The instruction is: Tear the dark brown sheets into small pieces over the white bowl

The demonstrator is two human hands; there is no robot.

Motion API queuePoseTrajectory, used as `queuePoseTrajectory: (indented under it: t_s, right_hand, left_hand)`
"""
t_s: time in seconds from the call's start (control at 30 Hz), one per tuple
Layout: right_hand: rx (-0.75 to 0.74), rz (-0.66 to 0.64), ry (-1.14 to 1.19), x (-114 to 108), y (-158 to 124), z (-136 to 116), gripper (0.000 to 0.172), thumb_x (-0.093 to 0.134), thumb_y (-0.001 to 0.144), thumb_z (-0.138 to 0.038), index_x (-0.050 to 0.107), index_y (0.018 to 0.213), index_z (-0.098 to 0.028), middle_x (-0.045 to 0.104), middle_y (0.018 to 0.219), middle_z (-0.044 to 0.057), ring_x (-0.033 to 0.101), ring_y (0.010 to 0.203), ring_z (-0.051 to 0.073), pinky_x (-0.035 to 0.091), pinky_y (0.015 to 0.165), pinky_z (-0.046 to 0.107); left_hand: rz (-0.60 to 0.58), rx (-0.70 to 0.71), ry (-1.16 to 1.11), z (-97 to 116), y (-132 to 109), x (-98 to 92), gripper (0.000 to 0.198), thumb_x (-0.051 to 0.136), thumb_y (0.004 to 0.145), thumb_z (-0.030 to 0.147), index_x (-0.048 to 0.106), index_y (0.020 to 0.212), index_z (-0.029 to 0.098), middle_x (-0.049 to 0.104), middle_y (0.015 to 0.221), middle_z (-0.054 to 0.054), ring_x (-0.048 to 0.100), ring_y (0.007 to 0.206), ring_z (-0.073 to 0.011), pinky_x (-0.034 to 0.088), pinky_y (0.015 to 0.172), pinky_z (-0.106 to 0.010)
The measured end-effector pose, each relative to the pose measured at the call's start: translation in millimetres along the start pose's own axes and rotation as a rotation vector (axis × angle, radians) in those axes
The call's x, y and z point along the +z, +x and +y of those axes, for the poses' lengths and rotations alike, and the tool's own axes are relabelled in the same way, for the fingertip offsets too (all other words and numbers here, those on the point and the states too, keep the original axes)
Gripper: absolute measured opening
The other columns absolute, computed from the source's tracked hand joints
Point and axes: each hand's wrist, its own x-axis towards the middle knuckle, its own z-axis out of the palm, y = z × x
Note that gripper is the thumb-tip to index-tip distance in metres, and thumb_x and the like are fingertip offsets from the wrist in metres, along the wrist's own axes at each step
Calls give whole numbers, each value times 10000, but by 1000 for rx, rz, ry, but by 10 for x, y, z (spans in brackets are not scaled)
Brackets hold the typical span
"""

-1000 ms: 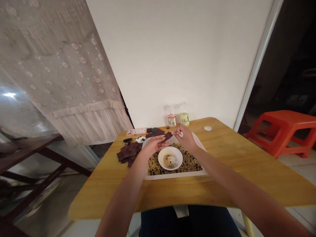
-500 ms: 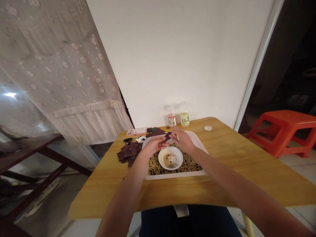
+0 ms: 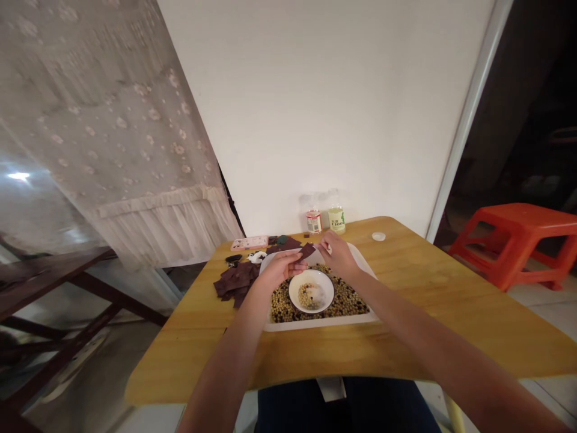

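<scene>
My left hand (image 3: 280,269) pinches a small dark brown piece (image 3: 307,250) above the far end of a white tray (image 3: 315,323). My right hand (image 3: 337,255) is closed beside that piece, its fingertips at the piece's right edge, with something small and white showing at them. The tray is full of mixed pale and dark beans (image 3: 347,299). A white bowl (image 3: 311,291) with a few pale beans stands in the tray, just below both hands.
A heap of dark brown pieces (image 3: 234,279) lies left of the tray on the wooden table (image 3: 433,300). Two small bottles (image 3: 325,219), a pink phone (image 3: 249,243) and a white cap (image 3: 378,236) sit at the far edge. An orange stool (image 3: 518,237) stands right.
Both hands stayed over the tray's far end with the dark piece. The right hand's fingers shifted slightly against it. The view tilted a little.
</scene>
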Motion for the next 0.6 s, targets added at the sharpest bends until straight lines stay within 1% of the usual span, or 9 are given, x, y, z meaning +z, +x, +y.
queuePoseTrajectory:
  t_s: [0.1,0.27,0.37,0.43,0.5,0.53,0.6]
  right_hand:
    - [12,62,21,-24,18,5,249,429,797,-163,259,622,-215,374,646,-12,404,638,135,325,589,250]
    - [-2,-16,29,19,-15,-20,246,446,800,-193,278,621,-212,378,635,-17,401,628,132,326,593,250]
    - [7,-42,42,31,-22,8,238,446,792,-196,284,619,-209,390,640,-17,399,622,129,324,594,249]
    - [54,16,30,18,-4,63,231,448,779,-198,286,615,-209,385,631,-20,393,615,129,322,594,252]
    - [137,120,13,-3,23,140,229,459,760,-209,285,611,-211,377,620,-24,385,608,129,320,594,255]
    - [180,165,11,-11,36,182,230,465,751,-218,284,610,-212,376,616,-26,382,606,130,322,595,256]
    - [240,195,28,-17,54,260,220,473,736,-231,289,616,-213,381,611,-27,390,614,133,330,601,260]
  left_hand:
    - [-2,-6,6,-10,9,-12,91,585,762,121,613,844,96,673,632,-74,632,521,-116,494,499,-175]
    - [-26,13,13,-29,18,-25,59,602,753,134,612,799,98,677,649,-79,639,542,-122,499,517,-182]
    - [-35,4,37,-38,12,-24,90,628,741,165,608,799,99,678,657,-84,645,555,-134,501,527,-192]
    - [-20,11,51,-44,14,-24,148,642,734,185,604,852,105,683,681,-91,654,582,-150,502,531,-202]
    - [38,49,35,-49,26,-30,199,648,731,197,590,905,120,691,734,-97,664,630,-166,505,547,-214]
    - [78,70,11,-49,36,-37,197,646,733,197,582,906,126,694,771,-98,667,658,-171,509,565,-222]
    - [143,121,-68,-44,60,-61,150,626,745,175,569,877,133,691,838,-95,667,722,-175,517,615,-241]
